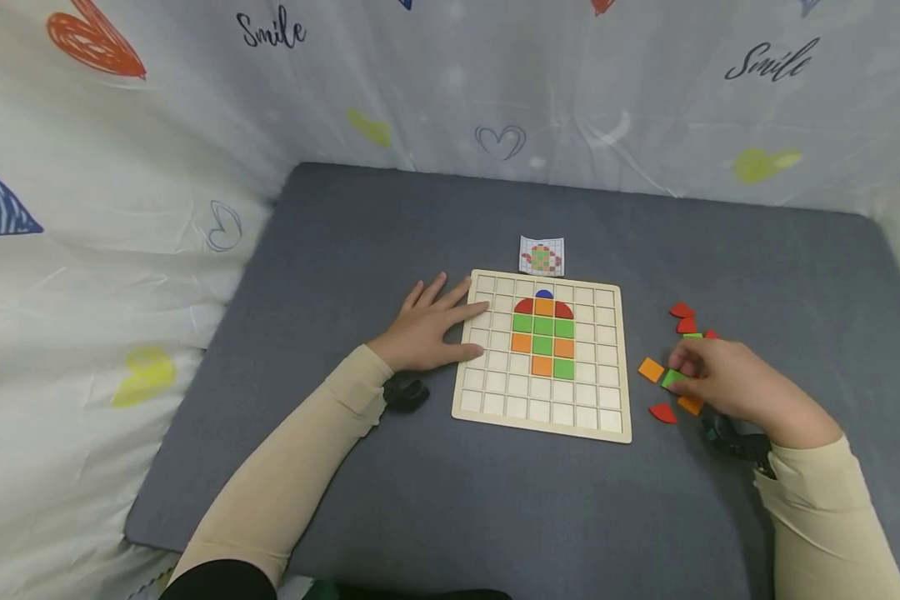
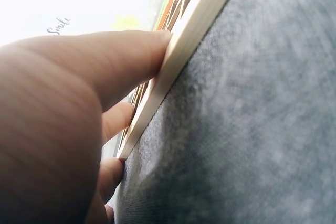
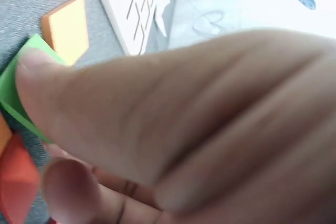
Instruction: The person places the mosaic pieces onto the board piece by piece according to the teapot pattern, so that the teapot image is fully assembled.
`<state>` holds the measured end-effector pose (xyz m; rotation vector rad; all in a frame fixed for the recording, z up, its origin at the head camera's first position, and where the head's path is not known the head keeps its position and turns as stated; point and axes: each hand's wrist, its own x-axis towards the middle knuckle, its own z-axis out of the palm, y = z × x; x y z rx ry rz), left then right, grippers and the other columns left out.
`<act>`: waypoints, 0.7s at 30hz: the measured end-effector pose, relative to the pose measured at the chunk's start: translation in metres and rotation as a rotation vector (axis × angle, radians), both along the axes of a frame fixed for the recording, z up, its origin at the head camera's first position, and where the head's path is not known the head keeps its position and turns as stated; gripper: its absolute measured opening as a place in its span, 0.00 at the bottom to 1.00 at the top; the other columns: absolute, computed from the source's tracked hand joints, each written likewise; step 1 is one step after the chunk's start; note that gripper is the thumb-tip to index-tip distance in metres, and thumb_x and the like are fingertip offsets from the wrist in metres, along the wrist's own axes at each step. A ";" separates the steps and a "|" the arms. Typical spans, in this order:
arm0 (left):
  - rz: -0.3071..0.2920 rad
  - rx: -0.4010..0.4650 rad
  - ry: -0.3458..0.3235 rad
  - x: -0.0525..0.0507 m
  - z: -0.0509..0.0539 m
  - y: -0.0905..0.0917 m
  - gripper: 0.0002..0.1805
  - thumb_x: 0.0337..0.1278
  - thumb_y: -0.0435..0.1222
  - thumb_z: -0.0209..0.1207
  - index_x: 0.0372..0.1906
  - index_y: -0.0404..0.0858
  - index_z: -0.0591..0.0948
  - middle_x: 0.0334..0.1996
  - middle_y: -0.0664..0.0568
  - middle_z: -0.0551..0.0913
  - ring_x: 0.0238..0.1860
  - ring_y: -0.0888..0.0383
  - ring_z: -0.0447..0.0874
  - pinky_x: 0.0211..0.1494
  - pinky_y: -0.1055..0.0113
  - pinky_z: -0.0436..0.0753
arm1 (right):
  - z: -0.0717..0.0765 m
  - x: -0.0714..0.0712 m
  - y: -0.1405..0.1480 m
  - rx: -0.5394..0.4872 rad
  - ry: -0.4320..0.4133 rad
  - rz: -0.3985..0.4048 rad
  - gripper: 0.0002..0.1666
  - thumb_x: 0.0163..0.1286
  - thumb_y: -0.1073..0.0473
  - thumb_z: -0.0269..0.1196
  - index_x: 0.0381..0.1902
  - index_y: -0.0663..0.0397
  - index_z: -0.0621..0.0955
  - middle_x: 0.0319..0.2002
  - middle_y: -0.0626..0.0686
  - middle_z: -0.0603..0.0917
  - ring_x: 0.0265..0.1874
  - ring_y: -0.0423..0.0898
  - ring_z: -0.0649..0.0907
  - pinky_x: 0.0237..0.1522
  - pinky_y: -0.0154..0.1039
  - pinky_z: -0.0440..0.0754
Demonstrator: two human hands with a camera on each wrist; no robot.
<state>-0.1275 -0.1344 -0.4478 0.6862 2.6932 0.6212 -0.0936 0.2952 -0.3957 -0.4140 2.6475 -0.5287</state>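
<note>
A wooden grid board (image 1: pixel 487 406) lies on the table, with blue, red, orange and green tiles set in its middle cells. My left hand (image 1: pixel 429 329) rests spread at the board's left edge, thumb and forefinger over the rim. In the left wrist view the thumb (image 2: pixel 131 51) presses against the board's wooden side (image 2: pixel 181 51). Right of the board, my right hand (image 1: pixel 742 387) pinches a green square tile (image 1: pixel 672 379). The right wrist view shows the thumb (image 3: pixel 39 69) on that tile, with the other fingers curled below. Part of the tile is hidden.
Loose orange tiles (image 1: pixel 651 369) and red rounded tiles (image 1: pixel 662 413) lie around the right hand, some partly covered by it. A small printed pattern card (image 1: pixel 542 256) touches the board's far edge. A patterned curtain (image 1: pixel 450 83) hangs behind the grey table (image 1: pixel 390 217).
</note>
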 end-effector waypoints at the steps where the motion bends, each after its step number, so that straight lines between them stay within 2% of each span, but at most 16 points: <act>1: -0.001 0.004 -0.001 0.000 0.000 0.000 0.42 0.69 0.65 0.59 0.83 0.59 0.63 0.87 0.56 0.43 0.86 0.46 0.27 0.84 0.42 0.27 | 0.001 0.000 0.000 -0.001 -0.005 -0.004 0.12 0.66 0.62 0.74 0.39 0.58 0.81 0.30 0.48 0.81 0.28 0.43 0.77 0.29 0.40 0.75; 7: -0.006 0.010 -0.005 -0.001 0.001 -0.001 0.42 0.69 0.65 0.58 0.83 0.59 0.63 0.87 0.55 0.42 0.86 0.47 0.27 0.84 0.43 0.27 | 0.012 -0.001 -0.010 -0.014 -0.002 0.002 0.10 0.67 0.63 0.73 0.39 0.56 0.80 0.30 0.47 0.81 0.27 0.44 0.77 0.28 0.39 0.75; 14: -0.005 0.004 -0.005 -0.003 0.003 -0.001 0.42 0.69 0.65 0.59 0.83 0.59 0.63 0.87 0.56 0.42 0.86 0.47 0.26 0.84 0.44 0.26 | 0.024 -0.008 -0.032 -0.028 0.037 0.040 0.09 0.68 0.58 0.73 0.39 0.52 0.82 0.29 0.45 0.81 0.28 0.43 0.78 0.30 0.39 0.75; 21: -0.002 0.003 -0.014 0.000 0.001 0.000 0.42 0.70 0.65 0.58 0.83 0.59 0.63 0.87 0.56 0.42 0.86 0.47 0.27 0.84 0.43 0.26 | 0.027 -0.015 -0.063 -0.081 0.029 0.067 0.11 0.66 0.59 0.75 0.34 0.52 0.81 0.22 0.46 0.78 0.21 0.43 0.76 0.27 0.37 0.74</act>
